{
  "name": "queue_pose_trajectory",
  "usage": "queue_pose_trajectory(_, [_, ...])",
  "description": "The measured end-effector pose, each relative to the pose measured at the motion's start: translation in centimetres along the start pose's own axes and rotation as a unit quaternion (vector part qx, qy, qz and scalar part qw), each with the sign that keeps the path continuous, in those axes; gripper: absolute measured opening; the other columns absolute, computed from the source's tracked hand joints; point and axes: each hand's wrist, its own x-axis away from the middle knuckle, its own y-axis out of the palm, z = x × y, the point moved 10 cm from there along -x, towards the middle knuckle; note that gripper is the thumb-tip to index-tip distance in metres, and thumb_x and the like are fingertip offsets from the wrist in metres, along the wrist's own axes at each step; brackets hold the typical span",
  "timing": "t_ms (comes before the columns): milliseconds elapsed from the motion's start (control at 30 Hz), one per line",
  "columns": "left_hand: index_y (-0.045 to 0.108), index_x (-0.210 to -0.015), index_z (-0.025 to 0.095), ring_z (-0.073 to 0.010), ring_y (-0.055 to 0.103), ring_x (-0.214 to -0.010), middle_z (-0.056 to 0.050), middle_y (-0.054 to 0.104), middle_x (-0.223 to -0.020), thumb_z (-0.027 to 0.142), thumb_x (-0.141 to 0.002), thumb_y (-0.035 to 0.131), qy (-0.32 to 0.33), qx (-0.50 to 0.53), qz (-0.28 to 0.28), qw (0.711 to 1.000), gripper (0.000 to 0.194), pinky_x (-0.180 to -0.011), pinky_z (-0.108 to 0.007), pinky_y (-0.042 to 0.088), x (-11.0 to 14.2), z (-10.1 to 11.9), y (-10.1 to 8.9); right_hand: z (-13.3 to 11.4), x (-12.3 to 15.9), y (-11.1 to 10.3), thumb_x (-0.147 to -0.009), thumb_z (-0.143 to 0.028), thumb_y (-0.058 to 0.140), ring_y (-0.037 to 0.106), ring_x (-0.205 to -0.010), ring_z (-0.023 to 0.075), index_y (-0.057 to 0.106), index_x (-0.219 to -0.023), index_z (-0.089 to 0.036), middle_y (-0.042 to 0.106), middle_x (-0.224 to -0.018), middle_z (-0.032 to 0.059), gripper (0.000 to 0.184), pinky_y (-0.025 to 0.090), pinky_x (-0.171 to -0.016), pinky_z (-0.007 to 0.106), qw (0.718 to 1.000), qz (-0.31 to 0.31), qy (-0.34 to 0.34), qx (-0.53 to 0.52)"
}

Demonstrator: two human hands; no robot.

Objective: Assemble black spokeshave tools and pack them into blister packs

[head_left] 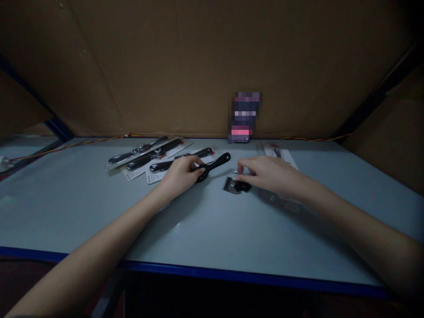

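Observation:
My left hand (184,173) is closed around a black plastic handle (217,163), whose narrow end with a hanging hole points up to the right. The handle's wide end is partly hidden by the fingers. To the right, my right hand (265,173) pinches a small shiny piece (236,172) between thumb and fingers, too small to name. Just under those fingertips is a black scraper head (242,187) with a flat dark blade (229,185) facing left. Whether the right thumb touches the scraper head I cannot tell.
Several packaged black-handled tools (155,152) on white cards lie at the back left of the grey table (185,247). Another package (286,158) lies partly behind my right hand. A pixelated phone-like object (245,117) leans against the cardboard wall (179,66). Red-yellow wires (86,142) run along the back.

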Motion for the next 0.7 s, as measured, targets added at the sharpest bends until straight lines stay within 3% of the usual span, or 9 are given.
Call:
queue_pose_trajectory(233, [0.065, -0.091, 0.017, -0.0176, 0.056, -0.07, -0.006, 0.063, -0.08, 0.029, -0.081, 0.056, 0.046, -0.077, -0.017, 0.996, 0.018, -0.062, -0.026, 0.039, -0.6, 1.5, 1.8, 0.5, -0.3, -1.9, -0.088, -0.043, 0.046, 0.051, -0.057, 0.0144, 0.06, -0.082, -0.021, 0.061, -0.068, 0.0022, 0.027, 0.023, -0.052, 0.027, 0.997, 0.068, 0.021, -0.044])
queue_pose_trajectory(500, [0.06, -0.096, 0.011, -0.0258, 0.059, -0.081, -0.016, 0.058, -0.093, 0.034, -0.09, 0.044, 0.097, -0.23, 0.001, 0.968, 0.029, -0.071, -0.034, 0.043, -0.1, 3.6, 3.3, 0.4, 0.0, -2.9, -0.088, -0.038, 0.047, 0.053, -0.061, 0.0158, 0.062, -0.081, -0.021, 0.062, -0.065, 0.0025, 0.024, 0.026, -0.055, 0.027, 0.99, 0.127, 0.01, -0.06])
queue_pose_trajectory(600, [0.058, -0.1, 0.011, -0.0266, 0.058, -0.09, -0.016, 0.058, -0.099, 0.037, -0.091, 0.042, 0.1, -0.277, -0.002, 0.956, 0.032, -0.074, -0.034, 0.044, 0.0, 3.8, 3.0, 0.3, 0.0, -2.9, -0.088, -0.038, 0.047, 0.053, -0.059, 0.0149, 0.063, -0.08, -0.021, 0.062, -0.064, 0.0019, 0.024, 0.026, -0.055, 0.027, 0.99, 0.128, 0.009, -0.063])
queue_pose_trajectory(700, [0.057, -0.104, 0.012, -0.0246, 0.057, -0.093, -0.013, 0.059, -0.1, 0.042, -0.091, 0.043, 0.094, -0.308, 0.006, 0.947, 0.036, -0.077, -0.033, 0.044, -0.5, 3.0, 1.1, 0.2, 0.0, -2.9, -0.087, -0.036, 0.048, 0.053, -0.06, 0.0143, 0.063, -0.078, -0.021, 0.062, -0.064, 0.0014, 0.023, 0.027, -0.055, 0.027, 0.989, 0.133, 0.001, -0.06])
